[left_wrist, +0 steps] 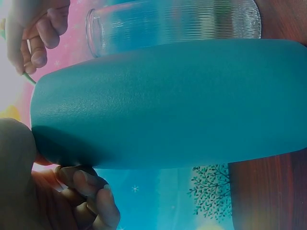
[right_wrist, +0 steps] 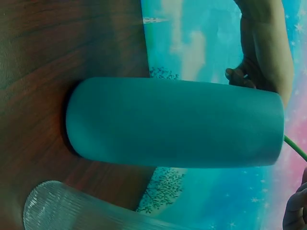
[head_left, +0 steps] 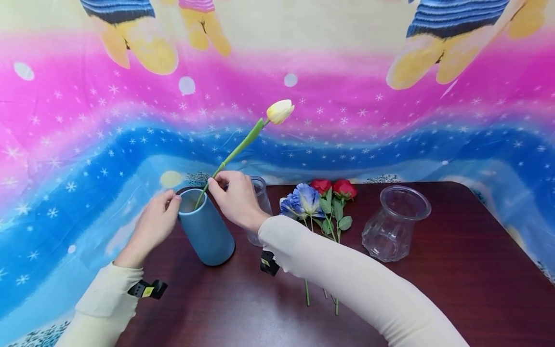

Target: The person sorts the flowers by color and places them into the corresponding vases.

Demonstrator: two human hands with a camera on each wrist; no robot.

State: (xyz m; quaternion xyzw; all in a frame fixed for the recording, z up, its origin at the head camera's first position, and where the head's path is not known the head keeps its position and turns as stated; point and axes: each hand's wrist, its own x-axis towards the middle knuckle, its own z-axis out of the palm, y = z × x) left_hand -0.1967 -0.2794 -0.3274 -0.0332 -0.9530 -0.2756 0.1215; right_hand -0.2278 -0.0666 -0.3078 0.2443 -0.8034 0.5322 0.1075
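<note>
A white tulip (head_left: 280, 112) leans up to the right, the lower end of its stem inside the mouth of a blue vase (head_left: 207, 233). My right hand (head_left: 237, 200) pinches the stem just above the rim, to the right of the vase. At the rim's left side my left hand (head_left: 152, 222) grips the vase, thumb near the top edge and fingers curled. The left wrist view shows the vase (left_wrist: 168, 105) large, with the left hand (left_wrist: 81, 196) at its mouth end. In the right wrist view the vase (right_wrist: 175, 123) stands on the table, and a green stem (right_wrist: 295, 147) comes out of its mouth.
Behind my right hand stands a ribbed clear glass vase (head_left: 261, 193), partly hidden. Blue flowers (head_left: 303, 200) and red roses (head_left: 344, 189) lie on the dark wooden table (head_left: 468, 260). A wide-mouthed glass vase (head_left: 390, 231) stands at the right. A printed cloth (head_left: 329, 96) hangs behind.
</note>
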